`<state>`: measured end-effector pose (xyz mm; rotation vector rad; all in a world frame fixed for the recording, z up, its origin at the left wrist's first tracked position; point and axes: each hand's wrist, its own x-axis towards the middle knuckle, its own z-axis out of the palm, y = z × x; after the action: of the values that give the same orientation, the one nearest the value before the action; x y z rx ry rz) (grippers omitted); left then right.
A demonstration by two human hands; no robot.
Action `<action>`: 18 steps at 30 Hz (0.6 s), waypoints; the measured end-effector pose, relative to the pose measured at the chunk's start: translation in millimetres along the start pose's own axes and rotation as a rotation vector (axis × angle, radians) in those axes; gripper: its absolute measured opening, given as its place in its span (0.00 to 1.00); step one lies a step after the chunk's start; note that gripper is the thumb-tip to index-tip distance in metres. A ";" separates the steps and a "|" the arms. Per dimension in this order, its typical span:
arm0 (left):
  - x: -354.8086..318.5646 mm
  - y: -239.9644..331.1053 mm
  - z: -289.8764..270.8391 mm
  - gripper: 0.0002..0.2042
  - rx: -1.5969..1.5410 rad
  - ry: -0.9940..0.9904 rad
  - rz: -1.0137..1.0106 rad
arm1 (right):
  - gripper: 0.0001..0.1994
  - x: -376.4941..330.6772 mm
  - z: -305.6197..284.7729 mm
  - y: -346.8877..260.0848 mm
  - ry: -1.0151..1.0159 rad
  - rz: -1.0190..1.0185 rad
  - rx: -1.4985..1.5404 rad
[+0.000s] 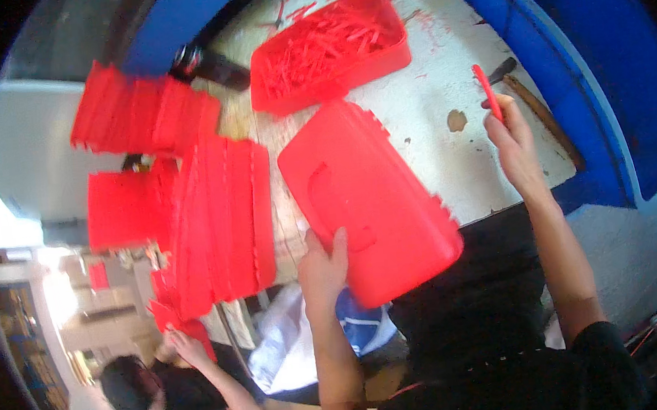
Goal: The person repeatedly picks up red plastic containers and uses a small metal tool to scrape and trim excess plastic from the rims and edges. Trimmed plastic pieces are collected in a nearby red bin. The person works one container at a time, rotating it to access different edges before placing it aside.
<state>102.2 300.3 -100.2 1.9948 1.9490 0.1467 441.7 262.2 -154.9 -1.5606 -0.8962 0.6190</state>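
Note:
My left hand (325, 265) grips the near left edge of a red plastic case shell (367, 193), thumb on its broad face. The shell is tilted over the table's front edge. It has curved moulded marks on its face and small tabs along its right side. My right hand (514, 144) is raised over the right side of the table, apart from the shell. Its fingers are closed round a slim red piece (486, 91) that points up and away; its exact kind is unclear.
Beyond the shell stands a red bin (329, 51) full of red plastic strips. Stacked red shells (223, 215) fill the left side, near a dark bottle (212, 66). A wooden strip (546, 121) lies by the blue partition (569, 79). Another person (180, 393) works at lower left.

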 end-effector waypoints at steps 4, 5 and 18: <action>-27.9 -3.3 0.5 0.29 -0.045 -0.143 0.037 | 0.11 -39.0 -17.4 -35.7 -0.231 0.097 0.391; -23.6 -4.9 -4.0 0.26 0.005 -0.173 -0.011 | 0.11 -47.1 -16.6 -45.2 -0.258 0.053 0.412; 177.1 10.3 21.4 0.27 -0.202 0.114 0.241 | 0.09 -50.4 112.5 -87.8 -0.555 0.128 -0.096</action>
<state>127.4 471.1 -146.4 2.1163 1.6750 0.5064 305.3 288.0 -94.5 -1.5648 -1.2551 1.1499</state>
